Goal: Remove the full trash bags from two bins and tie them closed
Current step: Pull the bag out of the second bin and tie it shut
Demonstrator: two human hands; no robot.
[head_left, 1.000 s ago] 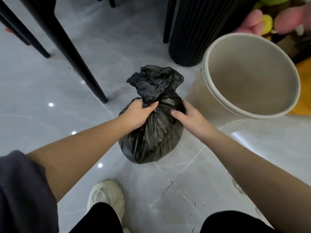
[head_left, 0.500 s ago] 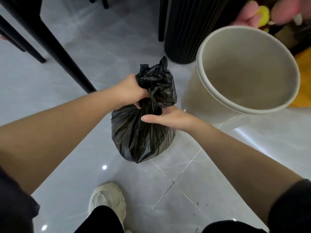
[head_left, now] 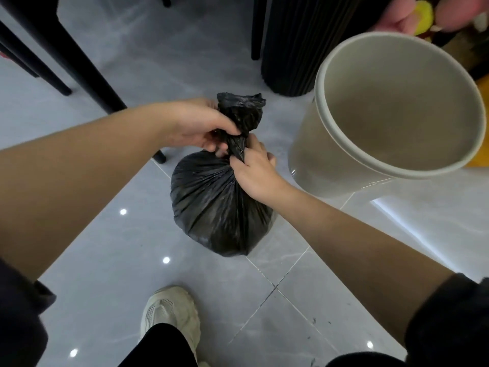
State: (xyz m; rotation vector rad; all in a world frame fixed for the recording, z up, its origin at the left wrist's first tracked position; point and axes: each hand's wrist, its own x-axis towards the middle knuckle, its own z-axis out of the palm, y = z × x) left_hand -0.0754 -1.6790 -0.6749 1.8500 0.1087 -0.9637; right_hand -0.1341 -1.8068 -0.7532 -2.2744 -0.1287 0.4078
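Since before, right hand [head_left: 254, 170] has joined left hand [head_left: 195, 128], both clamping the crinkled black plastic trash bag [head_left: 219, 207] neck beside the empty beige round plastic bin [head_left: 312, 154].

a home dining area: glossy tiled floor [head_left: 111, 242], black chair legs [head_left: 79, 59].

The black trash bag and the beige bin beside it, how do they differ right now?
The black trash bag is soft, crinkled and bulging full; the beige bin is rigid, smooth and shows nothing inside. The bag's neck is twisted shut, gripped by the left hand and right hand; the bin's mouth gapes open and no hand touches it. The bag is dark and the smaller of the two; the bin pale and larger. Both stand on the grey tiled floor.
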